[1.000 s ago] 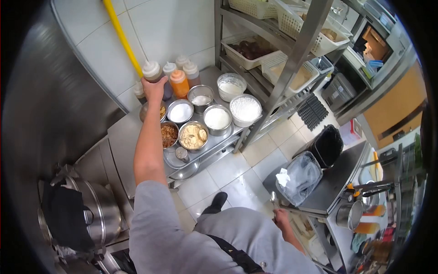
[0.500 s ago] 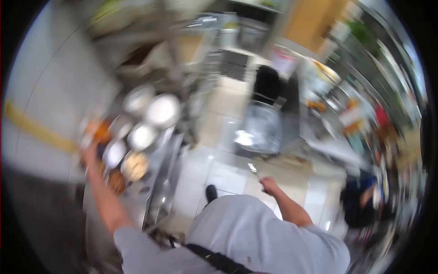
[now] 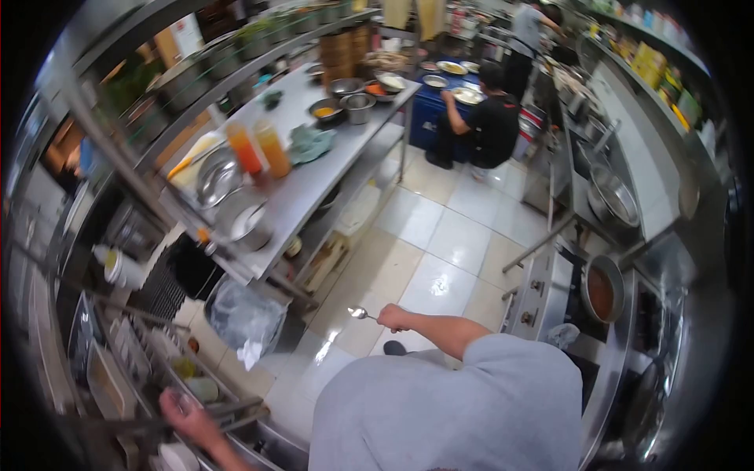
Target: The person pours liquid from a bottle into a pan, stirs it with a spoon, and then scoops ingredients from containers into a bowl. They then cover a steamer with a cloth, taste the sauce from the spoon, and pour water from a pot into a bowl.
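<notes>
My right hand (image 3: pixel 394 317), reached forward over the tiled floor, is closed around the handle of a metal spoon (image 3: pixel 359 312). The spoon's bowl points left and has something pale in it. At the lower left my left hand (image 3: pixel 188 420) is curled, with a small, seemingly see-through thing at its fingers that I cannot make out. Beside that hand are a metal rail and a rack with a pale green container (image 3: pixel 203 389). White dishes (image 3: pixel 179 457) lie just below it.
A steel table (image 3: pixel 302 184) carries bowls, sauce bottles (image 3: pixel 272 149) and a steel pot (image 3: pixel 243 220). Below its near corner stands a bin lined with plastic (image 3: pixel 247 314). On the right, a pan of reddish-brown sauce (image 3: pixel 603 289) sits on the stove. One person (image 3: pixel 491 118) crouches ahead; another stands farther back.
My view has swung to the right, from the counter with several bowls to the table and stove. My left hand is away from those bowls; the spoon is still in my right hand.
</notes>
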The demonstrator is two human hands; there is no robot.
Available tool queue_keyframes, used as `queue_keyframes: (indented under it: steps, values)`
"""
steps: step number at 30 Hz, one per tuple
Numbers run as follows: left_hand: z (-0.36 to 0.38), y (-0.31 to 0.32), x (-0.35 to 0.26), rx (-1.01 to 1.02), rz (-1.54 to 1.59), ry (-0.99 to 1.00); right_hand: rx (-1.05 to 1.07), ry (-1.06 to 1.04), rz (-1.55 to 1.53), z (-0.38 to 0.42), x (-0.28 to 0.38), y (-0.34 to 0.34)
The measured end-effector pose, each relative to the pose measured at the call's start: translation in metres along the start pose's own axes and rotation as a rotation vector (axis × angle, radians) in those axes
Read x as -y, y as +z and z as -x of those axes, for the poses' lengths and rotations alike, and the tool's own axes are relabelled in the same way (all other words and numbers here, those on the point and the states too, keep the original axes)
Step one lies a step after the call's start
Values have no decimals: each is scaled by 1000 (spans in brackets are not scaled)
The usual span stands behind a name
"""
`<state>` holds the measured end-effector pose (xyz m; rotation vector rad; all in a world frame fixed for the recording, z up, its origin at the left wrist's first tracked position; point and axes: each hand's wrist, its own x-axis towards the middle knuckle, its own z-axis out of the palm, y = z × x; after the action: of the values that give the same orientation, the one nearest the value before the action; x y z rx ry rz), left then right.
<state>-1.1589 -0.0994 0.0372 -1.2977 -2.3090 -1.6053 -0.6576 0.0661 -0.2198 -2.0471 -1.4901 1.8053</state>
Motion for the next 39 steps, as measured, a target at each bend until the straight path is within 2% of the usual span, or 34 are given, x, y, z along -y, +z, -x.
queue_keyframes:
  steps: [2,4,5,7,9,10,12,13,15,16,18,22,24,27,29,31,35,37,39]
  values:
    - [38,131,-62,486,-147,166,-55,35,-170,5,-30,-42]
    - [77,240,-79,851,-35,438,-144,74,-402,36,-42,-90]
    - [93,266,-138,1085,-19,432,-170,74,-437,41,-53,-107]
    - [130,338,-127,1293,-1,618,-325,108,-746,53,-75,-144]
    - [155,380,-141,1638,-156,491,-386,118,-805,68,-95,-172]
    - [162,404,-134,1648,-146,521,-439,136,-904,73,-103,-182]
    - [175,449,-102,1945,-270,540,-509,156,-1013,77,-119,-200]
    - [177,470,-87,1957,-266,560,-560,152,-1077,76,-127,-206]
    - [175,505,-72,2014,-428,422,-623,157,-1149,67,-143,-213]
    - [171,521,-72,2026,-421,435,-653,175,-1207,62,-152,-219]
    - [158,550,-85,1973,-569,416,-699,211,-1287,57,-156,-238]
    - [141,639,-106,2008,-631,444,-760,287,-1346,41,-164,-289]
    - [137,704,-121,2043,-663,649,-791,329,-1391,35,-167,-323]
    - [136,788,-194,2017,-642,596,-861,379,-1439,21,-178,-378]
    - [146,842,-246,1959,-609,766,-899,401,-1456,7,-193,-414]
    - [159,890,-298,1937,-515,878,-1024,339,-1581,-2,-207,-447]
    - [198,958,-412,1967,-391,1046,-1068,269,-1773,-11,-225,-514]
    - [225,988,-453,2034,-252,1017,-1139,279,-1883,-21,-236,-548]
    - [254,1013,-485,2057,-227,1070,-1161,269,-1936,-34,-252,-588]
